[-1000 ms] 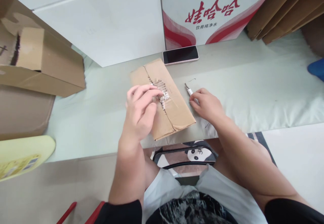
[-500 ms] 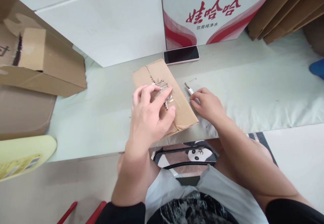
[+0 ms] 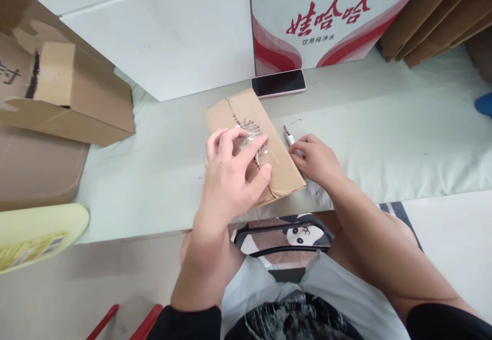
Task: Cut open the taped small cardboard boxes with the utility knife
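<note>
Hands: L hand (image 3: 233,173) spread loosely over cardbd box (image 3: 278,159), R hand (image 3: 317,159) gripping wht cutter (image 3: 290,138) just beside.

A soft pale green, this desk (image 3: 400,119), and by its near edge here's a tan carton (image 3: 286,168), dark flecks along the seam! Just beside it, a cutter (image 3: 290,139) flashing white. Further in from that edge, a phone (image 3: 279,83): black screen, pale pink rim. Behind, a white box (image 3: 326,55), bold red lettering, sweeping red curves! Near edge, left side: pale yellow bottle (image 3: 49,222).
</note>
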A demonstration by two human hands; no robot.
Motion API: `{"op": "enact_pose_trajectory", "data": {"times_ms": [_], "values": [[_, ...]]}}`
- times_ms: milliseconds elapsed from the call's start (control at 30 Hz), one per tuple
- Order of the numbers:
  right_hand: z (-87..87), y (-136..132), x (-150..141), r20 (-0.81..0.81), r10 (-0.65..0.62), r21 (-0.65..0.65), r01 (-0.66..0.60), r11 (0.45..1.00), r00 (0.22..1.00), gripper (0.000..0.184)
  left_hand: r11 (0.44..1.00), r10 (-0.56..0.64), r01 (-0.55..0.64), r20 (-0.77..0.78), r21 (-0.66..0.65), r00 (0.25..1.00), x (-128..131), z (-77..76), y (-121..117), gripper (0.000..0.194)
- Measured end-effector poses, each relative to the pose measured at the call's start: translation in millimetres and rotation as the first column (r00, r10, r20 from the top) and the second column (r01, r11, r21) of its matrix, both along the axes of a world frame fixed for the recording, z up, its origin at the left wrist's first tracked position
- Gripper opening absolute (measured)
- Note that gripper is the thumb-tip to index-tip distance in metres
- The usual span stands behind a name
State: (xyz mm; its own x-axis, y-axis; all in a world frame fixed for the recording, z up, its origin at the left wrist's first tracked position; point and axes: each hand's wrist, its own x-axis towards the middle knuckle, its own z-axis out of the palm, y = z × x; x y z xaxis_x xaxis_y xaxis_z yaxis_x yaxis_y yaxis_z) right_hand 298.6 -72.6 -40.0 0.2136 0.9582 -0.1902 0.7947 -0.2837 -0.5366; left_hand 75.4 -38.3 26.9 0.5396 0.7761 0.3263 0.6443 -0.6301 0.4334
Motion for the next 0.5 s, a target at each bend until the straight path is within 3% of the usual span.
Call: {"op": "enact_pose_trajectory", "data": {"times_ms": [167, 300, 500], "values": [[-0.6, -0.8, 0.8, -0.057, -0.004, 0.004, 0.004, 1.000, 0.998, 0.018, 0.997, -0.053, 0.066, 0.210, -0.051, 0.976, -7.7, -1.5, 8.3, 0.032], [-0.1, -1.7, 2.5, -0.101, -0.014, 0.027, 0.017, 0.999, 0.995, 0.016, 0.992, -0.072, 0.103, 0.353, -0.068, 0.933, -13.5, -3.0, 14.2, 0.039], [0.2, -0.9, 3.9, -0.138, -0.006, 0.047, 0.013, 0.999, 0.990, 0.015, 0.995, -0.070, 0.093, 0.375, -0.043, 0.924, -12.7, -7.9, 17.2, 0.037]]}}
